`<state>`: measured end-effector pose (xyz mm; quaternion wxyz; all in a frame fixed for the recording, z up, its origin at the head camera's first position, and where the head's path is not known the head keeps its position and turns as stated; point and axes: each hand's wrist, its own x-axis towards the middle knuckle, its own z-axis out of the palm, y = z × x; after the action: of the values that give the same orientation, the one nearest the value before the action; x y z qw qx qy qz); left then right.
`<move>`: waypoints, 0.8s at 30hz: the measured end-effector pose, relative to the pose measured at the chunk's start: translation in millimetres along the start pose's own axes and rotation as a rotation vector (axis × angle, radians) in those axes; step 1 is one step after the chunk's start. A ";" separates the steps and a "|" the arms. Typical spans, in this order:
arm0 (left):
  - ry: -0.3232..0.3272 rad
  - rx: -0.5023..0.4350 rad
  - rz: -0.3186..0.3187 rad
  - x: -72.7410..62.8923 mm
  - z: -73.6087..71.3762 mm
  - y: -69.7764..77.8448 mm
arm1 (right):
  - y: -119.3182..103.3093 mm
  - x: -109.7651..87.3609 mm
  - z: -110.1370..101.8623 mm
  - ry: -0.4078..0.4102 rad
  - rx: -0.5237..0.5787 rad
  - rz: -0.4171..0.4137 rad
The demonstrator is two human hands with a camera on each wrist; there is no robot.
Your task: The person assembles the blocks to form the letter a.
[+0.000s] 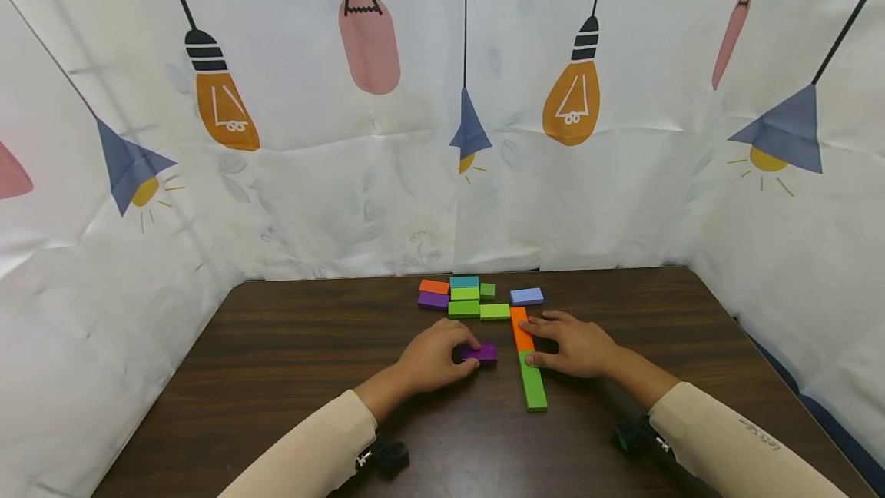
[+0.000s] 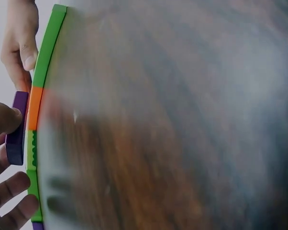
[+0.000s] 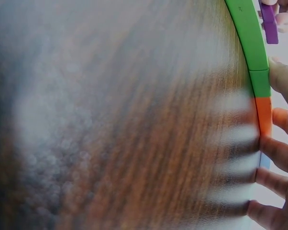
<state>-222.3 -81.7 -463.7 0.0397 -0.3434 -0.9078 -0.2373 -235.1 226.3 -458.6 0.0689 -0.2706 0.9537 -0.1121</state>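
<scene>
My left hand (image 1: 430,358) pinches a purple block (image 1: 487,353) between thumb and fingers, left of a straight row of blocks. In the left wrist view this purple block (image 2: 16,128) is seen side-on under the thumb. My right hand (image 1: 579,346) rests at the row's right side with fingers spread. Its thumb touches the green part (image 1: 533,390) near the seam, and a finger lies on the orange part (image 1: 522,335). A seam splits the green part (image 3: 244,33) in the right wrist view. Whether the purple block touches the table, I cannot tell.
Behind the hands lie several blocks: orange (image 1: 434,287), purple (image 1: 433,300), teal (image 1: 464,281) and green ones (image 1: 464,310). A light green block (image 1: 495,312) meets the row's far end. A blue block (image 1: 527,297) lies beyond it. White printed cloth (image 1: 415,198) encloses the dark wooden table (image 1: 290,375).
</scene>
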 end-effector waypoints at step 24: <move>-0.028 0.064 0.039 11.8 14.7 17.2 | 0.9 -1.2 0.2 0.005 0.009 -0.009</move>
<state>-218.9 -56.6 -466.9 0.0425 -0.3630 -0.9085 -0.2024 -234.5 227.6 -458.9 0.0671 -0.2741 0.9522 -0.1173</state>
